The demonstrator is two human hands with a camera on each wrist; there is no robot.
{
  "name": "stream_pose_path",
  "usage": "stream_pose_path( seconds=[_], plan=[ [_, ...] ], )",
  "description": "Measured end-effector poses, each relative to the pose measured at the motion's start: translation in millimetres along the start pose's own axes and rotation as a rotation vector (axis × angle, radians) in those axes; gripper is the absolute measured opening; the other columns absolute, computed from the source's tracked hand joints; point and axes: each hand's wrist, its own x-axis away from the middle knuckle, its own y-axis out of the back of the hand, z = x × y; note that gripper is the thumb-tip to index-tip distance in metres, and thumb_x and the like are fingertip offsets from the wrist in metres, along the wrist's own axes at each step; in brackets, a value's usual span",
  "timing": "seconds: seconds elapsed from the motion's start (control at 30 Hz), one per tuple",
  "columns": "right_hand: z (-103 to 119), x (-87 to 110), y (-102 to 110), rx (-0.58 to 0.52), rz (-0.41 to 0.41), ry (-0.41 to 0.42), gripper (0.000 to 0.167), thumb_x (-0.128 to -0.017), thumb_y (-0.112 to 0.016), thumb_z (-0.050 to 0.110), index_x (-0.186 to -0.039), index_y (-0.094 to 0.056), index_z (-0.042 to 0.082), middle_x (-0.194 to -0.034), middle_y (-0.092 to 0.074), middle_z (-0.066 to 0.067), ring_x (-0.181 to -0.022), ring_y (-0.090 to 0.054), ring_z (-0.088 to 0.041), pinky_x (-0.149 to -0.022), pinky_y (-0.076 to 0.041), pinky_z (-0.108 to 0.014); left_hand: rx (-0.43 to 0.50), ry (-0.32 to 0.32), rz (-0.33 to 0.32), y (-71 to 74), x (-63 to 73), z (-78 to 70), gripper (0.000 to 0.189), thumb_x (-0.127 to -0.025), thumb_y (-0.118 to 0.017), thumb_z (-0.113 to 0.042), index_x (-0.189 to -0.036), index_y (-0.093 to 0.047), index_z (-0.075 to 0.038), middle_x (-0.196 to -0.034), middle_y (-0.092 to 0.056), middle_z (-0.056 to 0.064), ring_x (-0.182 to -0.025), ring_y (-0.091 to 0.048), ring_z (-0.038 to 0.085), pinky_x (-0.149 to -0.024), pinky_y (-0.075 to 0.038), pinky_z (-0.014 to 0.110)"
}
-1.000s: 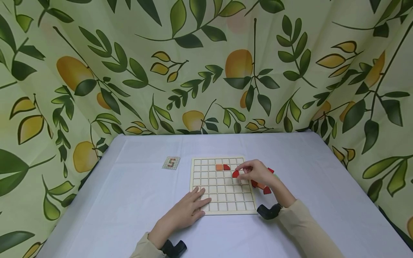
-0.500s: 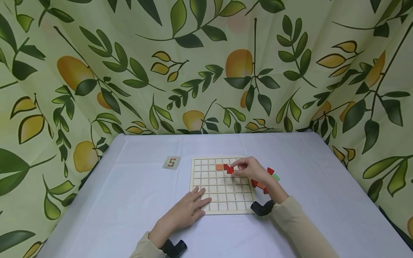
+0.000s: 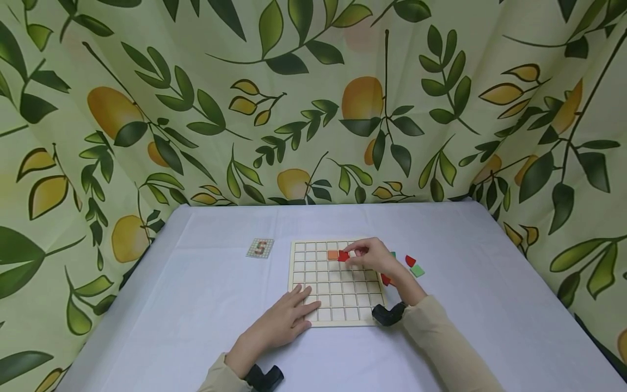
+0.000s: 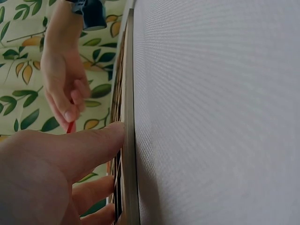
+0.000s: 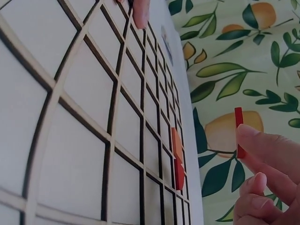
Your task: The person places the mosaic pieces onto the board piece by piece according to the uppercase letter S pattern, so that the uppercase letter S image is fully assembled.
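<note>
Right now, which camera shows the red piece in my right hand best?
The right wrist view: the red piece shows large, edge-on, pinched by your right hand, against the curtain. The head view shows it small, visually merging with another red piece. The left wrist view gives only a red sliver beyond your left hand.

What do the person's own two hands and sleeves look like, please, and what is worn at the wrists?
The left hand and right hand are bare, with no gloves. The left sleeve and right sleeve are plain beige. At each wrist sits a black, bent device, the left one and the right one; no cables show.
</note>
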Motion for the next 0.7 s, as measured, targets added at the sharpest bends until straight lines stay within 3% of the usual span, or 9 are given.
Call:
stream_pose_path(
  seconds=[0.7],
  plan=[
    [-1.5, -21.2, -25.5, -0.077, -0.031, -0.030, 0.025, -0.080, -0.076, 0.007, -0.103, -0.072, -0.002, -0.063, -0.045, 0.003, -0.064, -0.039, -0.013, -0.058, -0.034, -0.021, -0.002, -0.005, -0.005, 0.5, 0.6, 0.0, 0.045, -0.097, -0.054, -0.032, -0.141, -0.050, -0.025, -0.157, -0.036, 0.009, -0.149, -0.027, 0.034, -0.119, -0.030, 0.053]
  ],
)
